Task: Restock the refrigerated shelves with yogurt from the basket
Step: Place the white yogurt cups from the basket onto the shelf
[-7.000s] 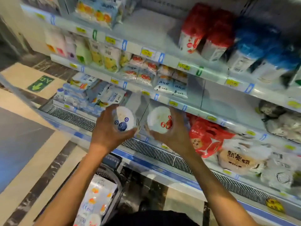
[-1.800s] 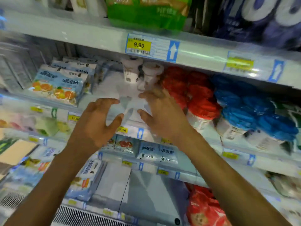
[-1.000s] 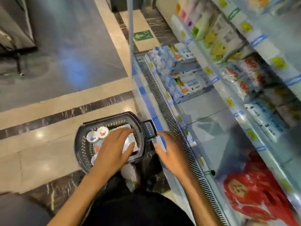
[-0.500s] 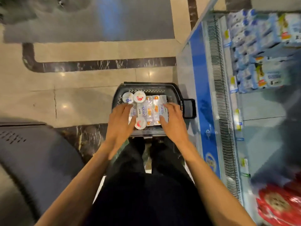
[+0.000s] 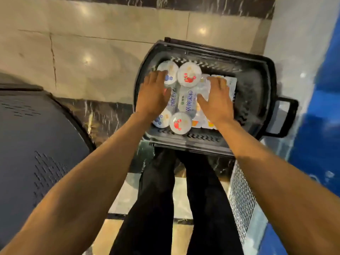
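Yogurt packs lie under left hand, now farther forward, and right hand, grips released.

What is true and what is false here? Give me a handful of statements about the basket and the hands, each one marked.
1. The basket stands on the floor in front of the person's legs. True.
2. The left hand and the right hand are both over the basket's contents. True.
3. The left hand has lifted a cup clear of the basket. False: its straight fingers lie over the blue-print cup, and nothing is lifted.
4. The basket holds only round cups. False: a wrapped multipack lies among them.
5. One cup lid bears a red print. True.
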